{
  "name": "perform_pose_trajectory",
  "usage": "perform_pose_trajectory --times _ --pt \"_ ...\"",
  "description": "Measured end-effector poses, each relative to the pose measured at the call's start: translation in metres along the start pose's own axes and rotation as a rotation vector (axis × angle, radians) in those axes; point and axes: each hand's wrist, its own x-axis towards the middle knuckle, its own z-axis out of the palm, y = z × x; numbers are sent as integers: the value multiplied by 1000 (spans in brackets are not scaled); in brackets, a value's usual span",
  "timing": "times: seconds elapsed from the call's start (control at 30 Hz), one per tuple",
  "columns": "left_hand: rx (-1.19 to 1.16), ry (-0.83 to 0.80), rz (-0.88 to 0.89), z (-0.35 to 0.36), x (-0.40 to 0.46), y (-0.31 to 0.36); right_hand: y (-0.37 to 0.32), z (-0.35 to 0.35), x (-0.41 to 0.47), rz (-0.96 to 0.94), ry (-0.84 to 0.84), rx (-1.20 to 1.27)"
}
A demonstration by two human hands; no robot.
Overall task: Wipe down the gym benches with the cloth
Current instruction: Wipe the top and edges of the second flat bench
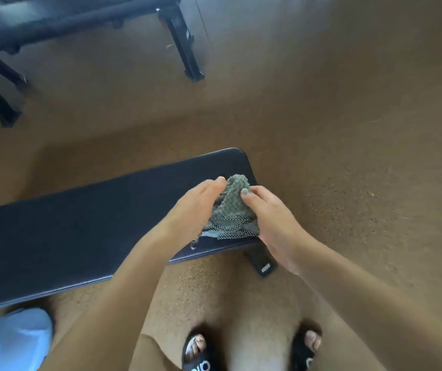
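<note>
- At the bottom of the frame, nearest the camera, 2 feet in black sandals (197, 352) stand on the brown floor (348, 129), toes toward the near bench. The person seems to be standing at its right end and leaning over it, which puts both arms above the pad.
- A pale blue patch (11, 341) fills the lower left corner; I cannot tell what it is.
- The near bench (80, 231), a long dark padded one, runs from the left edge to just right of centre. 1 black foot (261, 262) sticks out from under its near right corner.
- The cloth (231, 212), grey-green with a checked band, is bunched over the right end of the pad, held between both hands. Its lower edge hangs down toward the pad, though contact is unclear.
- The left hand (197, 207) comes in from the left, fingers close together and curled against the side of the cloth; the fingertips are hidden behind it.
- The right hand (270, 220) comes in from the right, its thumb pressed on the cloth's front, pinching the bundle against the fingers behind.
- My reading: holding it with 2 hands suggests the cloth is being gathered or refolded into a pad before a stroke, rather than wiping now.
- A second bench (62, 25), blurred, stands in the upper left on black legs, well apart from the near one.
</note>
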Motion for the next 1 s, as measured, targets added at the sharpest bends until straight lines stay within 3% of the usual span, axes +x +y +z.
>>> perform_pose_trajectory --times 0.07,0.17,0.37,0.53,0.7,0.8,1.0 --pt "8 -27 -78 -8 -18 37 -42 -7 -24 180 36 291" --pt "21 -87 -70 -17 -55 100 -111 -28 -70 263 -28 402" --pt "-28 -227 -117 -36 -118 227 -222 -78 -151 235 -190 343" --pt "84 -307 -68 -34 -154 317 -289 -110 -205 158 -141 171" --pt "181 -290 -15 -14 -177 397 -336 -147 -239 172 83 264" --pt "201 -278 -14 -3 -178 424 -356 -163 -248 221 131 415" --pt "203 -177 -8 4 -162 456 -401 -192 -239 288 23 668"
